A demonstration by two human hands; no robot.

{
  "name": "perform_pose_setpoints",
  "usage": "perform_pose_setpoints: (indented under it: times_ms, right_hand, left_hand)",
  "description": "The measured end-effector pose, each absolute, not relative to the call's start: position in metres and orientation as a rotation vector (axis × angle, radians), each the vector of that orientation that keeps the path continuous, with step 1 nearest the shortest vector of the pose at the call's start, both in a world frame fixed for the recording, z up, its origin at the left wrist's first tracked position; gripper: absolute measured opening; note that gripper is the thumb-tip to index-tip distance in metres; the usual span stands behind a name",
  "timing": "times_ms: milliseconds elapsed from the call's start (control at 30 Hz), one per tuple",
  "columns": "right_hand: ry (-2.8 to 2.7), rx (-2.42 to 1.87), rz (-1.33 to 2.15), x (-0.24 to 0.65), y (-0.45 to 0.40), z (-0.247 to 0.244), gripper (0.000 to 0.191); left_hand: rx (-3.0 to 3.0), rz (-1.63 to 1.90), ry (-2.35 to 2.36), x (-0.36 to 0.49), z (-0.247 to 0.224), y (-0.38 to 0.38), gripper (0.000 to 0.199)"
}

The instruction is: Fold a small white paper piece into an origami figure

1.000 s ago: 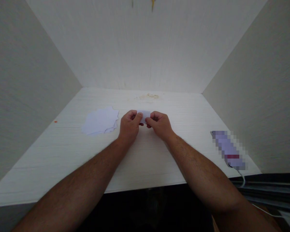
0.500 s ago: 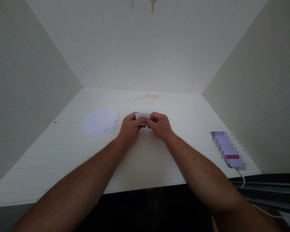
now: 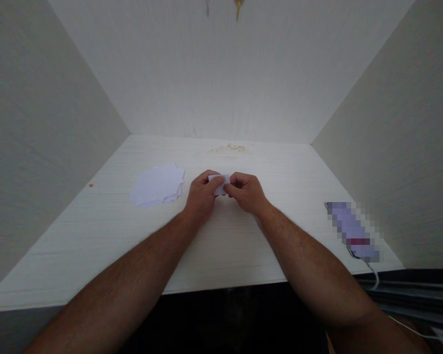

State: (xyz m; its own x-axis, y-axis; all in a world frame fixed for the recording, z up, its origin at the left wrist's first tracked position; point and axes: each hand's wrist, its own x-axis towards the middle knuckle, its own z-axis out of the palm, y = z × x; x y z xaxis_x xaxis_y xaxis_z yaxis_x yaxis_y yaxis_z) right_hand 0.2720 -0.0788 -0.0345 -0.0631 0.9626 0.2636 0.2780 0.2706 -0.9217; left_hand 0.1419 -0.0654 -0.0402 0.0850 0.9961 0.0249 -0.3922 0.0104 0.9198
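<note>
A small folded piece of white paper [image 3: 219, 186] is held between my two hands above the middle of the table. My left hand [image 3: 203, 194] grips its left side, with the thumb lying across its face. At the right edge, my right hand [image 3: 247, 191] pinches it between thumb and curled fingers. The fingers behind the paper are mostly hidden. To the left of my left hand lies a loose, uneven pile of white paper sheets [image 3: 158, 183].
The white table [image 3: 221, 250] has walls at its back and both sides. A blurred-out phone-like device [image 3: 350, 228] with a white cable [image 3: 373, 276] lies near the right front edge. A brownish stain [image 3: 236, 147] marks the back, and a small red spot [image 3: 91, 185] the left.
The paper in my hands now sits slightly tilted, and my left thumb has shifted upward on it. The whole view has moved a little.
</note>
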Motion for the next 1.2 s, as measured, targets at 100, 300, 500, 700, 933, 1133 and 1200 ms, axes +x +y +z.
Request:
perform_pose_setpoints:
  times_ms: [100,300,500,700,933,1133,1200]
  right_hand:
    - [-1.573,-1.205,0.877,0.272,-0.079,-0.035,0.017]
    - [-1.581,-1.232,0.813,0.272,-0.078,-0.037,0.019]
    - [-1.568,-1.241,0.796,0.276,-0.078,-0.036,0.019]
    - [-1.558,-1.245,0.794,0.276,-0.078,-0.036,0.02]
    - [-1.545,-1.236,0.8,0.275,-0.078,-0.036,0.023]
    - [-1.491,-1.253,0.855,0.275,-0.077,-0.038,0.023]
    - [-1.505,-1.218,0.803,0.276,-0.075,-0.038,0.02]
  left_hand:
    - [0.943,1.33,0.849,0.142,-0.042,-0.064,0.017]
    - [0.89,1.323,0.783,0.138,-0.04,-0.061,0.024]
    - [0.988,1.228,0.817,0.133,-0.041,-0.06,0.018]
    - [1.154,1.201,0.881,0.132,-0.045,-0.059,0.018]
    - [1.201,1.242,0.88,0.131,-0.048,-0.057,0.018]
    - [1.094,1.273,0.872,0.134,-0.048,-0.058,0.02]
    - [1.041,1.272,0.82,0.134,-0.043,-0.059,0.021]
